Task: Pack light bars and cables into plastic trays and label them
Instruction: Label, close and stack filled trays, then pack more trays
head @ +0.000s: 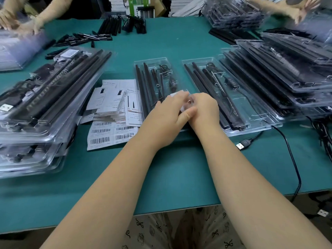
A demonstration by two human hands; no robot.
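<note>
On the green tabletop [170,168], near its front edge, two clear trays lie side by side. Both hands meet over the near end of the middle tray [154,78], which holds black light bars [142,83] along its left side and a coiled cable [167,76] in its right compartments. The left hand [167,121] and right hand [203,110] touch each other, fingers curled, and together pinch a small clear piece with a white edge [179,95]; what it is cannot be told, as the fingers cover most of it.

Just right of this tray lies the second tray [251,112], also filled with bars and a cable with an inline controller [230,82]. A black lead [294,168] runs from its near corner over the tabletop edge, and a USB plug [241,145] lies on the green surface just in front of that tray.

Left of the middle tray lies a loose heap of printed leaflets [115,101], and in front of them a sheet of barcode labels [104,135]. Further left stands a stack of filled trays [36,112], tilted and uneven. On the right is a taller stack of filled trays [291,72].

At the far side, loose black bars [86,37] lie scattered, with a bundle of cables [133,24] beside them. Other people's hands, blurred, show at the far left [27,26] and far right [301,11] corners.
</note>
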